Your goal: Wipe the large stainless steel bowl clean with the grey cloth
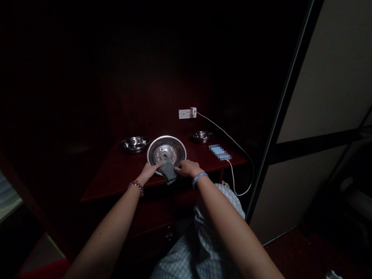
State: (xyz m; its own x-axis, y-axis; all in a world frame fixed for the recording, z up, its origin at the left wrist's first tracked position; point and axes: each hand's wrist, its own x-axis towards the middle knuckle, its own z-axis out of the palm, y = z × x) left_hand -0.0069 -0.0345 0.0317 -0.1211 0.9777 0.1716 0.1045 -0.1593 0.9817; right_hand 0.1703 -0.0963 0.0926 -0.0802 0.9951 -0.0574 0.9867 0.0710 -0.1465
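Head-camera view in dim light, looking down. Dark red wooden tabletop (109,183) shown against a dark wall, with a beige panel (304,72) in a black frame at right and pale blue checked clothing (190,268) below, over the lap. Large stainless steel basin (164,139) placed at the centre, near the front edge, between two smaller steel bowls (134,144) (202,136), and just apart from each. Left hand (149,172) and right hand (186,169) brought close together at the near rim of the basin, both closed on a gray cloth (168,170) that lay across that rim. White cable (231,140) run from a white wall socket (185,113) past the right end of the tabletop. Pixelated flat rectangular object (219,152) lying right of the basin. Beaded bracelet (136,187) worn on the left wrist, blue wristband (200,179) on the right.
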